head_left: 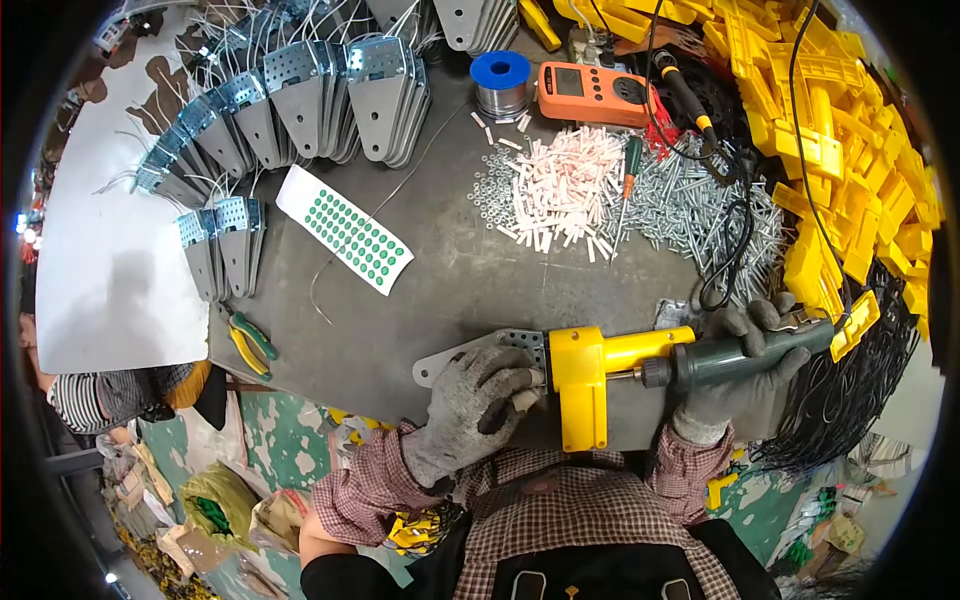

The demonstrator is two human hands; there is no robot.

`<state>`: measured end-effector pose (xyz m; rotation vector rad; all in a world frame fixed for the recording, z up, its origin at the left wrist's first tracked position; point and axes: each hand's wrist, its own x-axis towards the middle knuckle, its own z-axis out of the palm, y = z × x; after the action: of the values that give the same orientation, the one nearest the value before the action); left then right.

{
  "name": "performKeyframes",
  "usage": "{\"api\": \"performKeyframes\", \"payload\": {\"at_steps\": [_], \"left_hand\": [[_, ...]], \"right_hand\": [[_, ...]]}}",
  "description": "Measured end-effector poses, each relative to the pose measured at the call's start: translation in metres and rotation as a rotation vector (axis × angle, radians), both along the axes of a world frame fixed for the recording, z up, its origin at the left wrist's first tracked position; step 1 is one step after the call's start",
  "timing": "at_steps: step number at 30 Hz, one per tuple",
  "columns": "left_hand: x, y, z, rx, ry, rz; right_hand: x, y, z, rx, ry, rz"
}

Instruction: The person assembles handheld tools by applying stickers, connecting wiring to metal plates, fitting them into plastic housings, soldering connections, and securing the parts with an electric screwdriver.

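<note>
My left hand (470, 405), in a grey glove, is closed around a flat grey metal bracket (435, 367) at the table's front edge. A yellow plastic housing (578, 390) with a side arm adjoins the bracket's perforated end. My right hand (735, 385), also gloved, grips a dark green electric screwdriver (710, 362) held level. Its thin bit points left and reaches the side of the housing; whether the tip sits on a screw is hidden. Screws (690, 215) and pale pink sleeves (565, 185) lie in heaps beyond the hands.
Yellow housings (850, 170) pile up at right, above black cables (830, 410). Metal brackets (380, 110) stand in rows at back left. A solder spool (500, 85), orange multimeter (592, 92), green-dot sticker sheet (345, 230), green-handled screwdriver (630, 165) and pliers (250, 343) lie about.
</note>
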<state>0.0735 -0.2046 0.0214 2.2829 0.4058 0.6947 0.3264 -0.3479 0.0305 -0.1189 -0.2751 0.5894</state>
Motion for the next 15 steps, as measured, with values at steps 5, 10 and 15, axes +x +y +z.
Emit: {"api": "performKeyframes", "payload": {"at_steps": [5,10,15], "left_hand": [[-0.004,-0.005,-0.005,0.040,0.046,0.035],[-0.006,-0.008,-0.005,0.124,0.074,0.064],[0.002,-0.023,-0.008,-0.028,-0.042,0.234]], "right_hand": [[0.000,0.002,0.002,0.004,-0.011,0.009],[-0.001,0.000,0.003,-0.021,0.005,0.014],[-0.002,0.001,0.002,-0.015,0.011,0.012]]}}
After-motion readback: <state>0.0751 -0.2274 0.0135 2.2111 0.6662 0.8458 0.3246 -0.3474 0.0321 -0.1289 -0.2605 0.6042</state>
